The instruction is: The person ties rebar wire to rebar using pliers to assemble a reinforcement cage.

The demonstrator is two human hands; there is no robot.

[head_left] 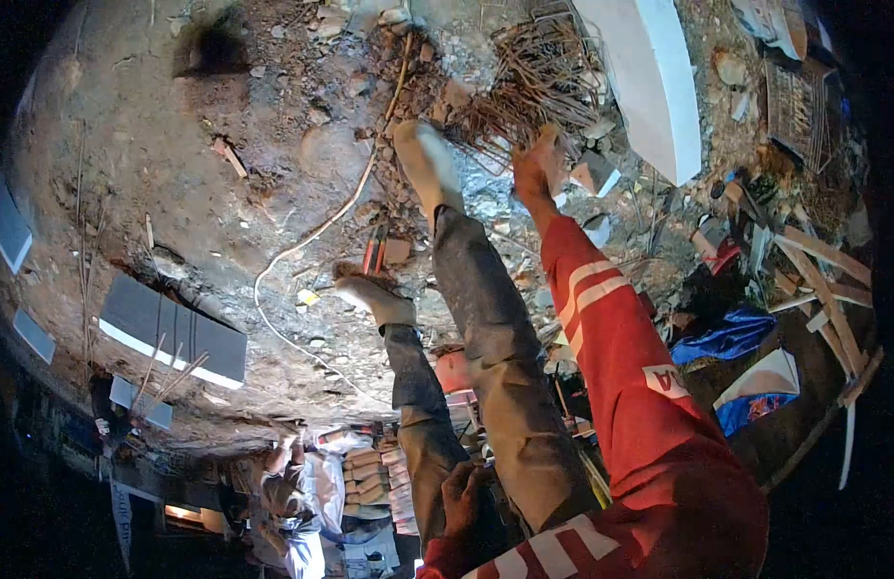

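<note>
My right hand (539, 172), at the end of a red sleeve with pale stripes, is at the lower edge of a tangled pile of thin, bent, rusty steel rods (534, 92). Its fingers are bent around the rod ends; exactly which rods they hold is hard to see. Down by my thighs is my left hand (460, 494), its fingers curled beside a dark shape I cannot make out. My two feet (430, 166) rest on the rubble, and the steel pile lies just beyond one of them. Red-handled pliers or cutters (375, 249) lie between my feet.
A pale cable (317, 232) curves over the dirt. A large white-edged slab (650, 82) stands right of the rods. Timber planks (824, 289) and a blue tarp (725, 336) lie at right. A grey slab (172, 328) is at left; another person (291, 492) and stacked sacks (368, 481) are below.
</note>
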